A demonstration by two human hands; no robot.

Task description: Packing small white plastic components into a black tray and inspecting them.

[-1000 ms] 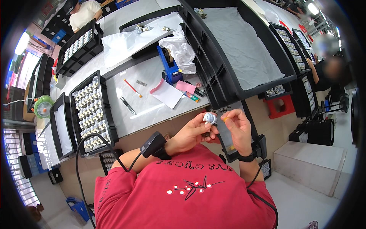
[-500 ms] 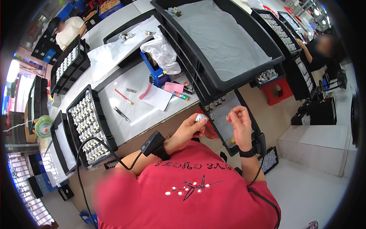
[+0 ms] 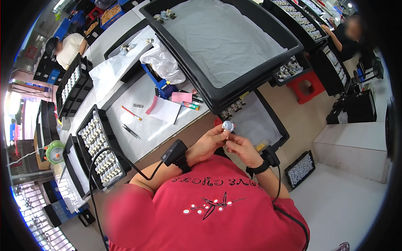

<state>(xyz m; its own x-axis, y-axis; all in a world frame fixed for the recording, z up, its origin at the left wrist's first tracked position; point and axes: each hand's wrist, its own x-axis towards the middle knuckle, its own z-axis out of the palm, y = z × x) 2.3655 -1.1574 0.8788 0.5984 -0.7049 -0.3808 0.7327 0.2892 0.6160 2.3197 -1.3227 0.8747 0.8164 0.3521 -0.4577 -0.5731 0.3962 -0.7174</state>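
Note:
My left hand [image 3: 211, 141] is closed around a small rounded white and pale-blue piece [image 3: 228, 125], which looks like a little figurine and stands up above the fingertips. Close below it, my right hand [image 3: 244, 151] has thumb and fingers pinched together, meeting the fingers of the left. Whatever that pinch holds is too small or hidden to make out. Both hands are in front of my chest, just off the table's near edge. Beyond them, a black tray lined with white sheet [image 3: 268, 119] sits low, with several small figurines [image 3: 233, 109] at its edge.
A stack of large black trays [image 3: 289, 54] rises ahead. On the white table [image 3: 157, 127] lie tweezers [image 3: 131, 131], a red pencil-like stick [image 3: 131, 113], paper [image 3: 164, 109] and a blue box [image 3: 164, 88]. Left stands a tray of figurines [image 3: 100, 146]. Two people work farther off.
My right hand has come down and left to meet the left hand at the small piece. The piece now stands more upright. My view has shifted slightly.

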